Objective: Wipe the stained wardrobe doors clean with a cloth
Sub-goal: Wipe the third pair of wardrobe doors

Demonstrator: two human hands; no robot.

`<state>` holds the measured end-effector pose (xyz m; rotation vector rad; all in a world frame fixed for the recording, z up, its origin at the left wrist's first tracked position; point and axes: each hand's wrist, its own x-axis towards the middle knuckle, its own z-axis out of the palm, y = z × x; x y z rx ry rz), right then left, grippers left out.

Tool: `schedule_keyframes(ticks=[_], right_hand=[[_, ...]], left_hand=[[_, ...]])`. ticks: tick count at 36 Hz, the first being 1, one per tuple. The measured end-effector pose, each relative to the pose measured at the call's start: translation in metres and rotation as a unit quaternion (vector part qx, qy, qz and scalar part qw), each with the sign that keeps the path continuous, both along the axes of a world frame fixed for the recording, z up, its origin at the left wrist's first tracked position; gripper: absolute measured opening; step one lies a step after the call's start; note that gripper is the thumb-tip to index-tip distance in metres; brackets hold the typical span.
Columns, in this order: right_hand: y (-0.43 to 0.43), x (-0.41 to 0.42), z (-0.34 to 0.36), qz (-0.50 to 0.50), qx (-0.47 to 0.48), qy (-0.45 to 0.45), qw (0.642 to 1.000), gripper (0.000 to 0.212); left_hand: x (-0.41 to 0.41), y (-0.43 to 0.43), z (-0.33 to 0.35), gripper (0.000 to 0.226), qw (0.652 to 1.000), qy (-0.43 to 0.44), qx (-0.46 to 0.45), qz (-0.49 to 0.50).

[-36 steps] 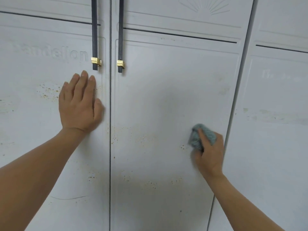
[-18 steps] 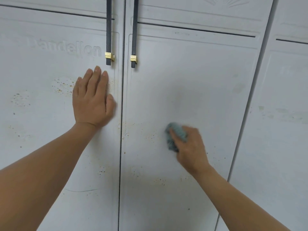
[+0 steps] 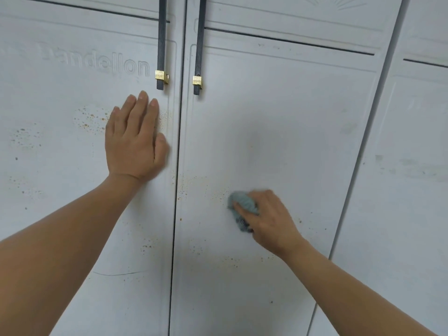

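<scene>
Two white wardrobe doors fill the view. The left door (image 3: 60, 166) has brown speckled stains beside my left hand (image 3: 134, 139), which presses flat on it with straight fingers, just below the dark handle. The middle door (image 3: 278, 129) carries brown specks in a band low down. My right hand (image 3: 269, 219) grips a bunched grey-green cloth (image 3: 242, 206) and holds it against this door, right of a patch of specks (image 3: 218, 194). Part of the cloth is hidden under my fingers.
Two dark ribbed handles with gold end caps, the left handle (image 3: 162, 44) and the right handle (image 3: 199, 52), hang on either side of the door gap. A third door (image 3: 407, 190) at the right shows faint greenish smears. Embossed lettering marks the left door.
My right hand has slid the cloth leftward across the middle door, from near its right edge toward the centre gap. My left hand has stayed pressed on the left door.
</scene>
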<state>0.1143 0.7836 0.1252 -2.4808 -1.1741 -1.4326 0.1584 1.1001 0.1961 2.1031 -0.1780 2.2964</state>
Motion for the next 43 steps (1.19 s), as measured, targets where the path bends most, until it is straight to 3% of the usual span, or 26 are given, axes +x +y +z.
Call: schedule_keyframes(ticks=[2, 6, 10, 12, 15, 17, 18, 21, 24, 26, 28, 29, 32, 34, 36, 39, 43], right_hand=[[-0.003, 0.0, -0.004, -0.028, -0.043, -0.026, 0.998, 0.035], [-0.013, 0.017, -0.011, -0.075, 0.082, -0.012, 0.994, 0.06], [-0.007, 0.008, -0.006, -0.039, -0.072, -0.06, 0.995, 0.037], [-0.004, 0.005, 0.017, -0.015, -0.064, -0.037, 0.997, 0.019], [-0.005, 0.009, 0.051, -0.071, 0.126, -0.103, 0.984, 0.015], [-0.005, 0.024, 0.045, -0.107, 0.246, -0.089, 0.959, 0.041], [0.003, 0.021, 0.043, -0.124, 0.247, -0.081, 0.958, 0.049], [0.02, 0.011, 0.019, -0.036, 0.123, -0.01, 0.992, 0.026], [0.013, 0.01, 0.004, -0.006, -0.033, -0.011, 0.999, 0.035], [-0.001, 0.017, 0.004, -0.046, 0.013, 0.007, 0.999, 0.042], [0.002, 0.014, 0.008, -0.037, 0.13, 0.024, 0.991, 0.05], [0.006, 0.014, 0.005, -0.03, 0.142, 0.007, 0.989, 0.051], [0.013, 0.008, -0.005, 0.001, -0.006, -0.019, 1.0, 0.037], [0.009, 0.009, 0.0, 0.002, -0.026, -0.01, 1.0, 0.033], [0.001, 0.01, 0.019, -0.022, 0.037, -0.036, 0.998, 0.034], [-0.01, 0.016, 0.059, -0.066, 0.214, -0.118, 0.967, 0.048], [0.006, 0.027, 0.069, -0.123, 0.318, -0.092, 0.936, 0.051]], left_hand=[[0.0, 0.0, 0.001, 0.061, 1.0, 0.0, 0.001, -0.004], [0.0, 0.001, 0.0, 0.06, 1.0, -0.001, 0.001, 0.0], [0.0, 0.001, 0.0, 0.06, 1.0, 0.0, 0.003, -0.002], [0.0, 0.001, 0.0, 0.061, 1.0, 0.001, 0.0, -0.001], [0.0, 0.0, 0.0, 0.061, 1.0, 0.001, -0.001, -0.001], [-0.001, -0.001, 0.0, 0.06, 1.0, 0.001, -0.001, -0.002], [-0.002, -0.001, 0.0, 0.06, 1.0, 0.002, -0.002, -0.002], [-0.003, -0.001, 0.0, 0.061, 1.0, 0.006, -0.004, -0.005], [-0.002, 0.0, 0.0, 0.061, 1.0, 0.008, -0.003, -0.005], [-0.001, -0.001, 0.0, 0.061, 1.0, 0.007, -0.004, -0.002], [-0.001, -0.001, 0.0, 0.06, 1.0, 0.004, -0.006, 0.001], [-0.001, -0.001, -0.001, 0.06, 1.0, 0.003, -0.007, 0.0], [-0.002, 0.0, -0.001, 0.06, 1.0, 0.004, -0.004, 0.001], [-0.002, -0.001, 0.0, 0.061, 1.0, 0.007, -0.004, 0.0], [-0.002, -0.001, 0.0, 0.061, 1.0, 0.005, -0.005, 0.003], [-0.002, -0.002, 0.002, 0.061, 1.0, 0.002, -0.005, 0.004], [-0.004, -0.002, 0.001, 0.061, 1.0, 0.004, -0.004, 0.008]])
